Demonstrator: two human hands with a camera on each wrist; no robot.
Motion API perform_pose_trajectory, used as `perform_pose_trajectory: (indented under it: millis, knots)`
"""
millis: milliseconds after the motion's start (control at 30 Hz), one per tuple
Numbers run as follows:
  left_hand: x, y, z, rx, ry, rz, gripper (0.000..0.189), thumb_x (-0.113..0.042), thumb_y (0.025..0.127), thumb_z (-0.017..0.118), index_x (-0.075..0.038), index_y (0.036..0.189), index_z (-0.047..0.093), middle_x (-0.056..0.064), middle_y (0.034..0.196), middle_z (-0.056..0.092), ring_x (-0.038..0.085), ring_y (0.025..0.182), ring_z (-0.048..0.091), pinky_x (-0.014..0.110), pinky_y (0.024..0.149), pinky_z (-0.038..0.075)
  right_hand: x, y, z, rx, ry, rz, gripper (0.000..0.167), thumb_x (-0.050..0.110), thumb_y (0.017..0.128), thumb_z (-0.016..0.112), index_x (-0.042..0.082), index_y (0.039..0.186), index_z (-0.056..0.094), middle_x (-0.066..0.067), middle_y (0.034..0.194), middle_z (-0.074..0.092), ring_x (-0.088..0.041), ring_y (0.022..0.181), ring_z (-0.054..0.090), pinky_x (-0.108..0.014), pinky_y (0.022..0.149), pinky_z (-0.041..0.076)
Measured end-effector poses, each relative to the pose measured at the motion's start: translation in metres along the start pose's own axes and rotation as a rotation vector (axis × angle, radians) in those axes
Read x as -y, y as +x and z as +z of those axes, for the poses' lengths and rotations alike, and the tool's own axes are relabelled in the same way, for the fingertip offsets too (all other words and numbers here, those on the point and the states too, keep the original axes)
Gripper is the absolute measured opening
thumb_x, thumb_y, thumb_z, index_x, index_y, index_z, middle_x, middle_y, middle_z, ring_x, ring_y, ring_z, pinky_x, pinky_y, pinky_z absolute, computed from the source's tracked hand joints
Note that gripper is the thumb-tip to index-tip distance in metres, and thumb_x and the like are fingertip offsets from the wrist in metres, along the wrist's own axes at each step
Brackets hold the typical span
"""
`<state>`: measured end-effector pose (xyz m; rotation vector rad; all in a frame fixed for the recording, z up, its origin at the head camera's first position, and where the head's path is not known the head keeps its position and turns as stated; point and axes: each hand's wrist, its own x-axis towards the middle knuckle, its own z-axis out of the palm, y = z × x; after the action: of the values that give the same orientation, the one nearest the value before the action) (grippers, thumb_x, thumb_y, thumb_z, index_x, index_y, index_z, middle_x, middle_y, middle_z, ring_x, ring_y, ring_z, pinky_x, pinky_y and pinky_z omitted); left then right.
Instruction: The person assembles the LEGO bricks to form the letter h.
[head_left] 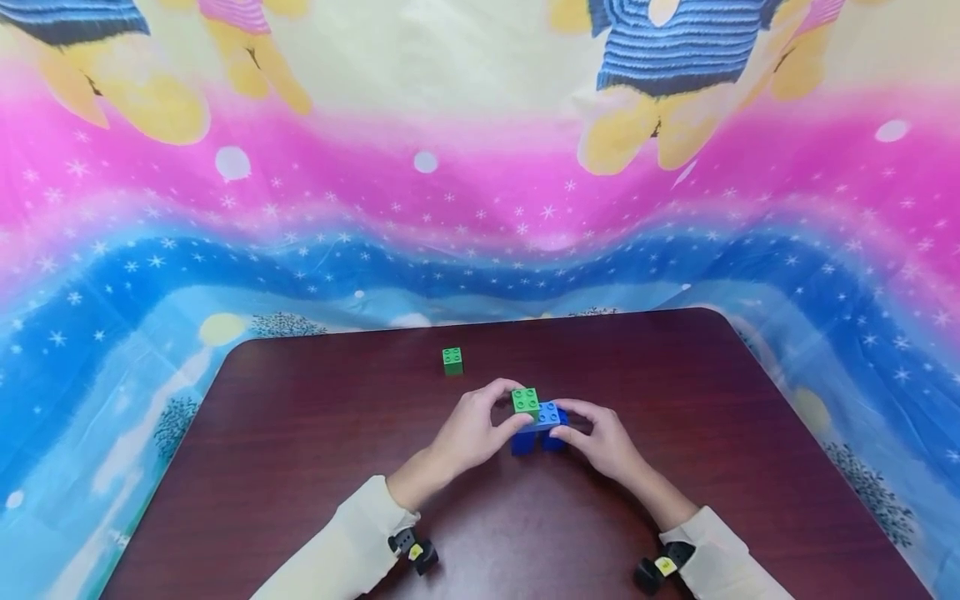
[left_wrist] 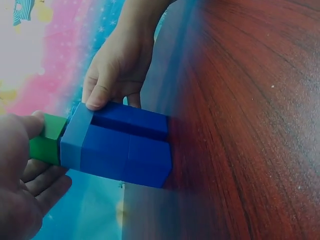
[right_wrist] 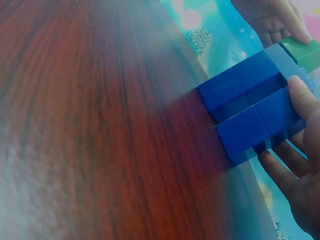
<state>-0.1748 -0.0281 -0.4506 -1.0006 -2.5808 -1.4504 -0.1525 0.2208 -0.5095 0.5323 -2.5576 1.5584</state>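
Note:
A small structure of toy building bricks stands on the table between both hands. Two columns of dark blue bricks (left_wrist: 107, 152) form its lower part, with a gap between them. Across their tops lies a lighter blue brick (head_left: 550, 414). At the left end of that one sits a green brick (head_left: 525, 400) with four-stud top, pinched between thumb and fingers of my left hand (head_left: 471, 427). From the other side my right hand (head_left: 606, 442) grips the structure, its thumb on the lighter blue brick and the fingers behind, partly hidden.
Farther back on the dark red-brown table (head_left: 337, 408) stands a second green brick (head_left: 452, 362), left of the structure. A patterned pink and blue cloth (head_left: 480, 200) hangs behind the table and around its sides.

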Motion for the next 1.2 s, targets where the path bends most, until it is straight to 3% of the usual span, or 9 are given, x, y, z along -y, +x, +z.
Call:
perform_pose_trajectory:
  millis: [367,533,700,867,1200]
  knots:
    - [0.002,-0.004,0.004,-0.030,0.073,0.031,0.037,-0.027,0.096,0.074,-0.011,0.127,0.062,0.002,0.116,0.071,0.015,0.110,0.067,0.041,0.097,0.054,-0.001,-0.002,0.000,0.002,0.006,0.005,0.042,0.017,0.093,0.075,0.006,0.133,0.066,-0.013,0.123,0.070,-0.024,0.103,0.071,-0.036,0.085,0.059]
    - [0.003,-0.004,0.007,-0.050,0.173,0.070,0.041,-0.031,0.098,0.071,-0.009,0.130,0.061,0.003,0.116,0.070,0.020,0.108,0.067,0.038,0.094,0.055,-0.001,-0.001,-0.001,-0.013,0.004,0.004,0.042,0.015,0.092,0.075,0.006,0.133,0.066,-0.012,0.123,0.070,-0.025,0.103,0.071,-0.038,0.086,0.059]
    - [0.003,-0.006,0.009,-0.066,0.210,0.068,0.041,-0.030,0.099,0.069,-0.007,0.131,0.060,0.006,0.118,0.069,0.022,0.109,0.066,0.039,0.094,0.055,0.001,-0.002,-0.001,-0.011,0.005,0.001,0.042,0.015,0.092,0.075,0.007,0.132,0.066,-0.012,0.122,0.070,-0.024,0.103,0.071,-0.036,0.085,0.059]
    - [0.005,-0.006,0.010,-0.078,0.203,0.075,0.041,-0.030,0.098,0.070,-0.007,0.131,0.060,0.006,0.117,0.069,0.022,0.108,0.066,0.038,0.094,0.055,0.001,-0.002,0.000,-0.014,0.003,-0.008,0.042,0.012,0.092,0.075,0.007,0.132,0.066,-0.012,0.122,0.070,-0.023,0.103,0.071,-0.036,0.085,0.059]
    - [0.012,-0.007,0.015,-0.126,0.087,0.085,0.037,-0.026,0.096,0.073,-0.007,0.126,0.062,0.006,0.114,0.070,0.018,0.109,0.067,0.041,0.093,0.056,0.002,0.001,0.001,-0.021,-0.009,-0.003,0.044,0.009,0.091,0.076,0.005,0.133,0.065,-0.013,0.123,0.070,-0.024,0.103,0.070,-0.038,0.085,0.059]
